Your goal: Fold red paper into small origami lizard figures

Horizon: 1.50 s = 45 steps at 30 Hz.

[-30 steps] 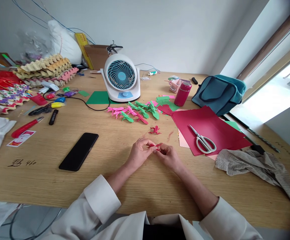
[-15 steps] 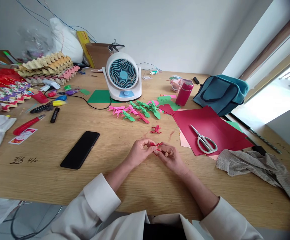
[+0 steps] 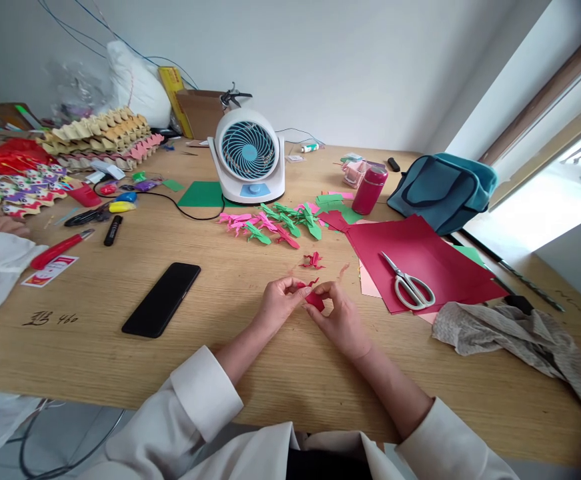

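Observation:
Between my two hands is a small piece of folded red paper (image 3: pixel 315 302), held just above the table. My left hand (image 3: pixel 281 301) pinches its left side with thumb and fingers. On the other side, my right hand (image 3: pixel 339 316) grips it between thumb and forefinger. A thin crinkled strip sticks up from the paper, and a flat part shows below it. Just beyond my fingers lies a finished-looking red paper figure with legs (image 3: pixel 313 260). Farther back is a pile of pink, green and red folded paper figures (image 3: pixel 285 223).
White-handled scissors (image 3: pixel 413 291) lie on red paper sheets (image 3: pixel 450 267) to the right, beside a crumpled cloth (image 3: pixel 495 333). A black phone (image 3: pixel 161 300) is at left. Behind stand a fan (image 3: pixel 250 157), a red bottle (image 3: pixel 369 190) and a teal bag (image 3: pixel 443 190). A co-worker's sleeve (image 3: pixel 0 267) reaches in at left.
My right hand has turned and shifted its grip, so more of the red paper shows between my hands. The co-worker's sleeve at left has moved farther into view.

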Each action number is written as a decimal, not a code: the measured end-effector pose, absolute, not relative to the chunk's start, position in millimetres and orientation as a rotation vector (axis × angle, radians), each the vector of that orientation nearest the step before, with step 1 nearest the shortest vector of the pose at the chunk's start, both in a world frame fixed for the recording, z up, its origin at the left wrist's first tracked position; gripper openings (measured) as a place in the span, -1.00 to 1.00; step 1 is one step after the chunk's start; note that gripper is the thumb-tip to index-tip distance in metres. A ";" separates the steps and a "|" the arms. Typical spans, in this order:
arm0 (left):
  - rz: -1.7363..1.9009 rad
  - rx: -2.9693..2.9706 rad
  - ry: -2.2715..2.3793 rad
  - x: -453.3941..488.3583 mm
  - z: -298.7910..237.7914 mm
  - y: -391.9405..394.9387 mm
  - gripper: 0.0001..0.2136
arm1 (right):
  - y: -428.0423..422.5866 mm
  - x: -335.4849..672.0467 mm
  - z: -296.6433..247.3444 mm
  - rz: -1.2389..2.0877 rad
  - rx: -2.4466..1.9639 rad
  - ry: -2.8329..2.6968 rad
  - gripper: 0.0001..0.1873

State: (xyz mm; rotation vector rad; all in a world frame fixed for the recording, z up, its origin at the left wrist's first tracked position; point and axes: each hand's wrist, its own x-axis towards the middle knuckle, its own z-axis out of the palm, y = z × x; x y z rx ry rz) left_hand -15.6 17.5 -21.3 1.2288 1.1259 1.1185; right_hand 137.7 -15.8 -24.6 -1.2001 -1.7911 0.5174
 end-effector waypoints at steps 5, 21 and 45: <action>1.125 1.203 1.094 -12.7 -24.2 17.0 -0.79 | -17.4 134.2 -23.3 0.424 -1.192 -1.828 -0.90; 1.184 1.122 1.005 -12.4 -19.3 13.7 -0.71 | -19.1 134.0 -18.6 0.426 -1.167 -1.815 -0.87; 1.089 1.045 0.990 -16.0 -12.9 13.5 -0.71 | -14.8 141.4 -17.4 0.400 -1.065 -1.835 -0.83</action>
